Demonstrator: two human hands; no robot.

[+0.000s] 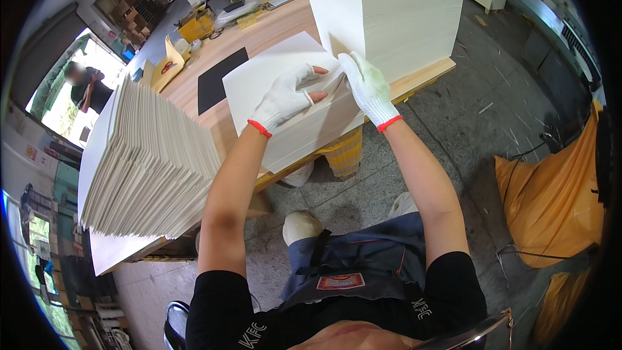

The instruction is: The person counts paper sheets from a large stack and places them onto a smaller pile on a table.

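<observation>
Both my hands wear white knit gloves with red cuffs. My left hand (285,97) rests over a low stack of white sheets (272,71), its thumb and forefinger bare at the tips and spread apart. At the stack's right edge, my right hand (368,87) has its fingers pressed together at the corner of a white sheet, which seems pinched there; its thumb is partly hidden. Between the hands the sheet's edge lifts a little, with a dark shadow beneath. Just beyond my right hand rises a tall stack of white sheets (411,19).
A fanned stack of white sheets (152,162) stands at left. On the wooden table (285,19) lie a black sheet (221,79), a clipboard (284,0) and a yellow box (195,24). Orange sacking (551,194) hangs at right. Another person (91,87) stands at far left.
</observation>
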